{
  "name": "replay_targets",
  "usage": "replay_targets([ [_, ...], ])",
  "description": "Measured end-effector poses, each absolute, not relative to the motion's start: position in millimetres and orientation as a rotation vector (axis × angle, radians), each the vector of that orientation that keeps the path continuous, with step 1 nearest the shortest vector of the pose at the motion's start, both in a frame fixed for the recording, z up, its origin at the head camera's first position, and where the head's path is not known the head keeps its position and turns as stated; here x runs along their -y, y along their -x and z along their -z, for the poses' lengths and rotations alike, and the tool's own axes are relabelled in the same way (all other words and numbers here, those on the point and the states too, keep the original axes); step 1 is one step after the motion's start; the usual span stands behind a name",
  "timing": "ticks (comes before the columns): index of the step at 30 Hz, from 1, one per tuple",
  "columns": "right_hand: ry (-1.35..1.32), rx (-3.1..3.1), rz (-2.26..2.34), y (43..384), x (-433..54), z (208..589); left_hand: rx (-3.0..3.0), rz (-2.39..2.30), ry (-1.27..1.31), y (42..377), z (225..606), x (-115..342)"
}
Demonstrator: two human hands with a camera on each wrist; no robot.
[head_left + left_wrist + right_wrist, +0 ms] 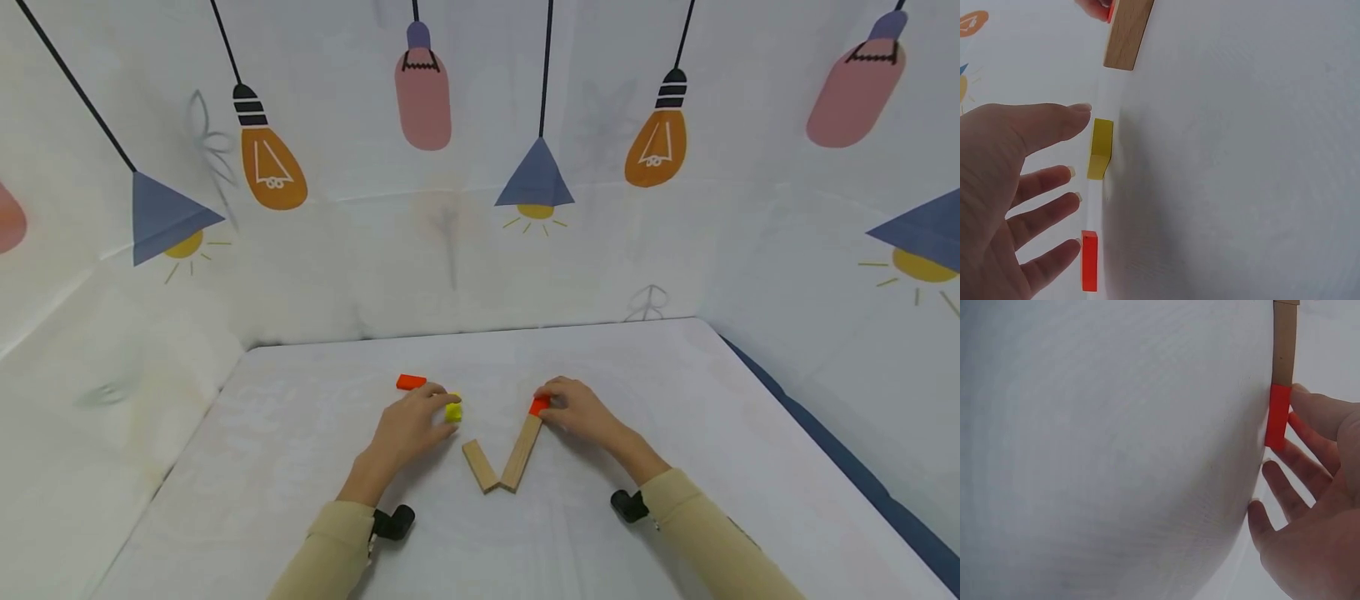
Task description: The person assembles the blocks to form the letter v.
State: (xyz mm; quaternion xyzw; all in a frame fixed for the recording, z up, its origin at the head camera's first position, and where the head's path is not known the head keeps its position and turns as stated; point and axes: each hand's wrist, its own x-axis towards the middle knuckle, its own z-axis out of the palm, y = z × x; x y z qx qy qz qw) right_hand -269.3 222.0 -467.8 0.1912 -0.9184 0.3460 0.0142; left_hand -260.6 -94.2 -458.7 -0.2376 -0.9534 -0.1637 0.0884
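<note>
My right hand (583, 410) pinches a red block (537, 407) between thumb and fingers. That block sits end to end with a long plain wooden piece (521, 453). A shorter wooden piece (480, 466) meets the long one at its near end, forming a V. Left of the V, my left hand (405, 427) reaches around a yellow block (453, 412). The left wrist view has its thumb beside the yellow block (1101, 149) and its fingers spread loosely. A second red block (411, 382) lies just beyond the left hand's fingers.
The pieces lie on a white-covered table (262, 467). Behind it hangs a white cloth backdrop (465, 275) printed with lamps and bulbs. Black wrist cameras (394, 522) sit on both wrists near the sleeve cuffs.
</note>
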Motion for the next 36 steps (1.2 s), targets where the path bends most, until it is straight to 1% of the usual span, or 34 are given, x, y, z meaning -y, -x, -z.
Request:
replay_targets([
  [11,-0.611,2.843,-1.074,271,-221,467,2.930,0.524,0.587,269,466,101],
  [16,-0.613,2.850,-1.059,272,-220,467,2.945,0.529,0.592,272,467,102],
  [28,-0.614,2.850,-1.068,270,-223,468,2.919,0.527,0.691,276,466,98],
  [36,-0.600,2.857,-1.041,272,-222,471,2.932,0.513,0.690,278,466,96],
])
